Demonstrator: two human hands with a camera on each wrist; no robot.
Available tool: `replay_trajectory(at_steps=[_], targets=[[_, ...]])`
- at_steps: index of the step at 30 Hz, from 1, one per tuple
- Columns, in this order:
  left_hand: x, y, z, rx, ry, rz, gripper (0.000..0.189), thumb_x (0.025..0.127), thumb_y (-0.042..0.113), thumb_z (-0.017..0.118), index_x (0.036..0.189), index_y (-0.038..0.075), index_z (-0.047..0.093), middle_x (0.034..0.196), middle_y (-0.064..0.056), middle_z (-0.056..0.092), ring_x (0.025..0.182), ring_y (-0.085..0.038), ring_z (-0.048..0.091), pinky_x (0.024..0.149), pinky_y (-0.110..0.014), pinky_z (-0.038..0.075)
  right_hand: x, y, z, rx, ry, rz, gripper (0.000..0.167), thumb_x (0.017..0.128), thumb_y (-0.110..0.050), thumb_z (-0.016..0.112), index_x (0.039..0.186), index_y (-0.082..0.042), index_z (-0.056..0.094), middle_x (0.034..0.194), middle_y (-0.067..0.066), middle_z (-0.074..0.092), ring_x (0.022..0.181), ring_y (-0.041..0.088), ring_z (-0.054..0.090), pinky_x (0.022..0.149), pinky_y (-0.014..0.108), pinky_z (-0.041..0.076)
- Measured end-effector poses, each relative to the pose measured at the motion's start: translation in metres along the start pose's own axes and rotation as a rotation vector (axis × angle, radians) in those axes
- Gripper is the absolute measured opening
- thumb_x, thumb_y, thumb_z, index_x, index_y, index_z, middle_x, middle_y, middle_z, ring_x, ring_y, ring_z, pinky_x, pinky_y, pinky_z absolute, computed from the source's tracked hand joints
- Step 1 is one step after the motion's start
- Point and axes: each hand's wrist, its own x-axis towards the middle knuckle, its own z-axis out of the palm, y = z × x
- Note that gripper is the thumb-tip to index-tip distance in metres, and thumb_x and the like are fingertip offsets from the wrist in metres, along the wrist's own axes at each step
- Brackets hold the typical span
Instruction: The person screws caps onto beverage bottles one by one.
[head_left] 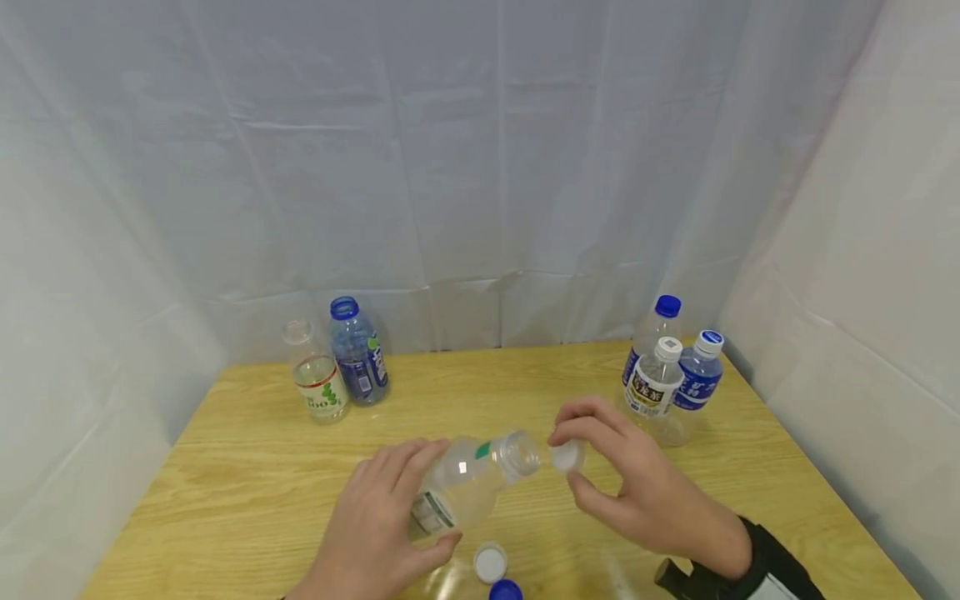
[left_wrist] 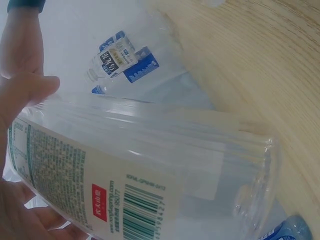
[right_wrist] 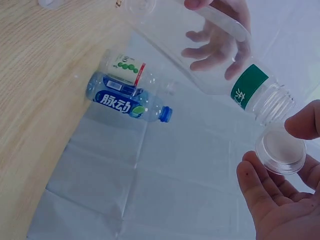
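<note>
A: State of the hands?

B: Left hand wraps the body of a clear plastic bottle with a green neck band. Right hand pinches a white screw cap between thumb and fingers.

A: Bottle pose?

B: Held tilted over the desk, mouth uncovered and aimed at the right hand. Cap sits just beside the mouth; head view shows a small gap.

A: Near the hands?

B: Two loose caps on the desk, below the held bottle in head view: a white cap and a blue cap. Black strap on the right wrist.

A: Further out?

B: Back left, both upright and uncapped: clear bottle with a red-striped label, blue 脉动 bottle beside it. Back right, three capped, clustered: blue-capped bottle, bottle with a black-and-white label, blue-labelled bottle. White sheeting behind the desk.
</note>
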Motion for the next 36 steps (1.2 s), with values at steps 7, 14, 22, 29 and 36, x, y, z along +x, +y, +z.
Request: replay_trajectory(at_steps=[7, 14, 22, 29, 36], targets=[[-0.0004, 0.0001, 0.0002, 0.001, -0.031, -0.031, 0.102, 0.057, 0.052, 0.095, 0.146, 0.02, 0.055, 0.131, 0.003, 0.065, 0.115, -0.015, 0.062, 0.086, -0.035, 0.054, 0.0044, -0.0045, 0.0002, 0.027, 0.035, -0.017, 0.042, 0.085, 0.001, 0.078, 0.119, -0.018, 0.062, 0.13, 0.0, 0.058, 0.115, 0.011, 0.057, 0.098, 0.015, 0.05], [-0.0007, 0.0015, -0.0001, 0.008, -0.015, -0.021, 0.104, 0.055, 0.052, 0.096, 0.145, 0.02, 0.056, 0.129, 0.004, 0.065, 0.113, -0.014, 0.063, 0.086, -0.034, 0.055, 0.006, -0.0062, 0.003, 0.09, 0.087, -0.054, 0.045, 0.083, 0.005, 0.081, 0.119, -0.014, 0.064, 0.129, 0.005, 0.061, 0.115, 0.013, 0.059, 0.097, 0.016, 0.053], [-0.0007, 0.0023, 0.001, 0.003, -0.021, -0.017, 0.104, 0.056, 0.052, 0.095, 0.146, 0.02, 0.056, 0.13, 0.005, 0.064, 0.112, -0.012, 0.061, 0.085, -0.032, 0.053, 0.0051, -0.0072, 0.0048, 0.139, 0.012, 0.012, 0.043, 0.087, -0.003, 0.083, 0.121, -0.017, 0.06, 0.13, 0.001, 0.062, 0.116, 0.01, 0.06, 0.095, 0.022, 0.058], [-0.0018, 0.003, 0.001, 0.011, -0.041, -0.021, 0.104, 0.056, 0.054, 0.095, 0.146, 0.021, 0.055, 0.131, 0.006, 0.064, 0.114, -0.012, 0.062, 0.087, -0.032, 0.054, 0.0056, -0.0064, 0.0073, 0.109, 0.002, -0.029, 0.053, 0.087, -0.009, 0.084, 0.134, -0.015, 0.061, 0.128, -0.002, 0.063, 0.105, 0.005, 0.058, 0.085, 0.02, 0.054], [-0.0021, 0.0056, 0.0008, -0.002, -0.055, 0.006, 0.102, 0.059, 0.055, 0.094, 0.147, 0.023, 0.056, 0.131, 0.008, 0.066, 0.115, -0.01, 0.062, 0.089, -0.032, 0.056, 0.0064, -0.0073, 0.0074, 0.125, -0.036, -0.038, 0.048, 0.089, -0.013, 0.083, 0.132, -0.019, 0.064, 0.128, -0.003, 0.062, 0.1, 0.003, 0.059, 0.081, 0.019, 0.056]])
